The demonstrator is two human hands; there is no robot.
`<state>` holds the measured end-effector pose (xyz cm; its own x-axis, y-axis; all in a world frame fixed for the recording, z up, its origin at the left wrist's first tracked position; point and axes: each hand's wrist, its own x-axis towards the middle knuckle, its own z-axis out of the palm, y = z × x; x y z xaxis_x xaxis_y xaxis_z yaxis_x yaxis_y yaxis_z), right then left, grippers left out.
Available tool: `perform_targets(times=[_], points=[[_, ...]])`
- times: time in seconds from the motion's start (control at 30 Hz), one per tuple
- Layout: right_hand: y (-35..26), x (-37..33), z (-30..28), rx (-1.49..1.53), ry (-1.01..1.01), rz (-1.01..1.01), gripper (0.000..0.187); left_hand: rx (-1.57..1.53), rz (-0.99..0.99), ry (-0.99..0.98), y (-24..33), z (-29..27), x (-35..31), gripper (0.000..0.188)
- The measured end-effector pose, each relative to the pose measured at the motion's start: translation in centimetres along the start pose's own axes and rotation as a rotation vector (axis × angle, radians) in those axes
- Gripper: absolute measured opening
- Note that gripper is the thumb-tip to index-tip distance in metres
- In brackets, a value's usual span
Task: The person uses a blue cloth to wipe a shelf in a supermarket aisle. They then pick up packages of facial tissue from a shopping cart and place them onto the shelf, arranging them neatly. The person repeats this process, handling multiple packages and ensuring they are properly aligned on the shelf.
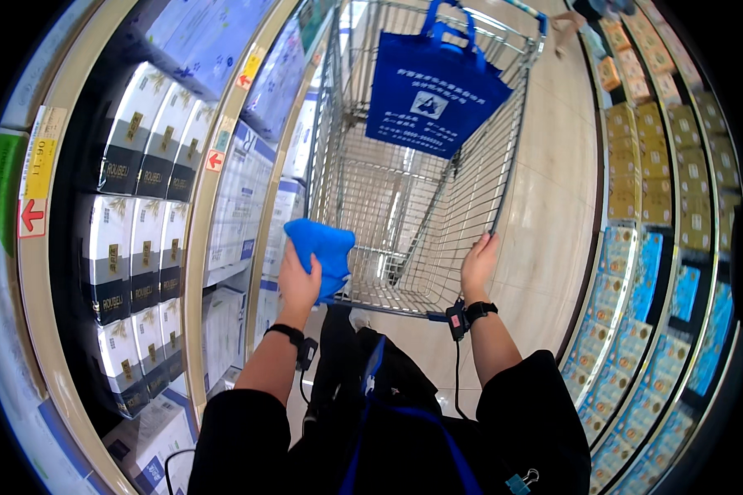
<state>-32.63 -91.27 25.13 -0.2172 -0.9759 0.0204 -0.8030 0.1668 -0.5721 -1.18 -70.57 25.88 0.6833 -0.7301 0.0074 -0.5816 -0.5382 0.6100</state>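
A bright blue cloth (326, 254) is bunched in my left hand (298, 279), whose fingers are closed around it near the cart's near left corner. My right hand (479, 266) is wrapped on the right side rim of a wire shopping cart (388, 206). A dark blue shopping bag (437, 95) with white print and blue handles hangs at the cart's far end. The wire basket beneath it shows its bare grid.
Shelves on the left hold white-and-black tissue packs (120, 256), large purple-blue packs (194, 41) and price tags (37, 177). To the right, shelves carry gold packs (636, 157) and light blue packs (627, 256). A tiled floor (553, 190) runs between cart and right shelf.
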Motion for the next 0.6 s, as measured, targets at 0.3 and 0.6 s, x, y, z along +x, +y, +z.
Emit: perform_targets(times=[0.3, 0.6], points=[[-3.4, 11.1, 2.7, -0.015, -0.032, -0.008, 0.046, -0.08, -0.06, -0.014, 5.2, 3.6, 9.2, 0.062], [-6.6, 15.0, 2.1, -0.148, -0.101, -0.109, 0.066, 0.051, -0.057, 0.113, 8.2, 4.8, 11.7, 0.06]])
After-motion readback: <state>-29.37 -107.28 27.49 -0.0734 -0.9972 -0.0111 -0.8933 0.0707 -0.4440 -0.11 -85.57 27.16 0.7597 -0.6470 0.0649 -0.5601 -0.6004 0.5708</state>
